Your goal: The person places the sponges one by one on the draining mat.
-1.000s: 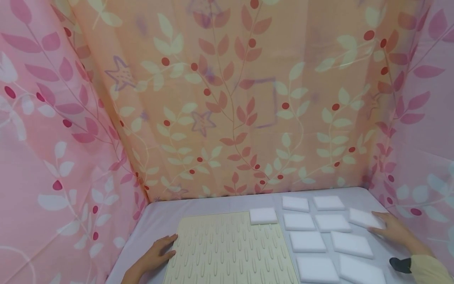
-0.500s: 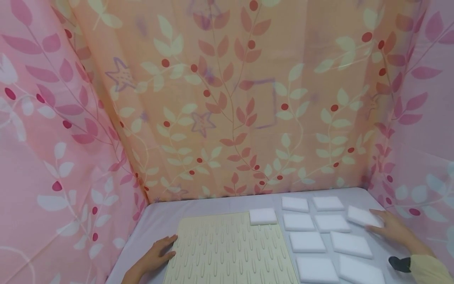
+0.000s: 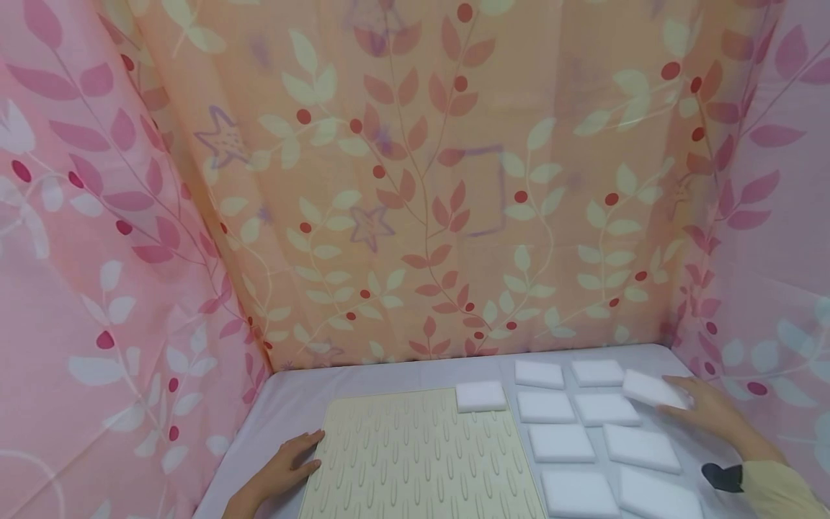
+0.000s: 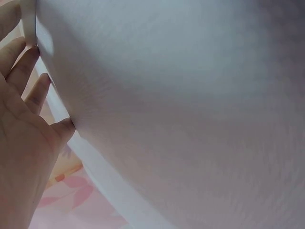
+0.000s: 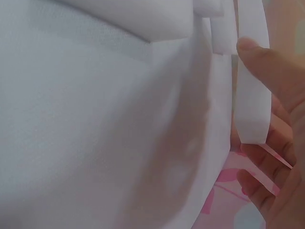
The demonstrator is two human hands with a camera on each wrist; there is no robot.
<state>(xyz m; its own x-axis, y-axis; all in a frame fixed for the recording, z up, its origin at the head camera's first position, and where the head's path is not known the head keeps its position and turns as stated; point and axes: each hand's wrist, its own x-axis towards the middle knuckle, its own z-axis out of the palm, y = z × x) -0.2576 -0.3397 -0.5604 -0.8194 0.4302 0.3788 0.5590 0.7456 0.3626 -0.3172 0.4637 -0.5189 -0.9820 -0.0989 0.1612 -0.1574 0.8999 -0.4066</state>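
My right hand [image 3: 703, 411] pinches a white sponge [image 3: 651, 389] by its right end, tilted above the table at the right. In the right wrist view the thumb lies on one face of this sponge [image 5: 252, 102], with fingers behind it, and it stands off the tablecloth. A cream mat [image 3: 415, 461] with raised oval ridges lies at the centre. Another white sponge [image 3: 480, 396] sits on its far right corner. My left hand [image 3: 288, 461] rests at the mat's left edge, fingers extended; the left wrist view shows its fingertips [image 4: 43, 81] on the pale cloth.
Several more white sponges [image 3: 563, 442] lie in two rough columns right of the mat. The table [image 3: 389, 376] has a pale lilac cloth. A patterned orange curtain [image 3: 402, 245] stands behind it, with pink sheets [image 3: 110, 288] at both sides. A dark heart shape [image 3: 723, 477] shows by the right sleeve.
My right hand has lifted its sponge and carried it to the left, toward the other sponges. The left hand and the mat have stayed in place.
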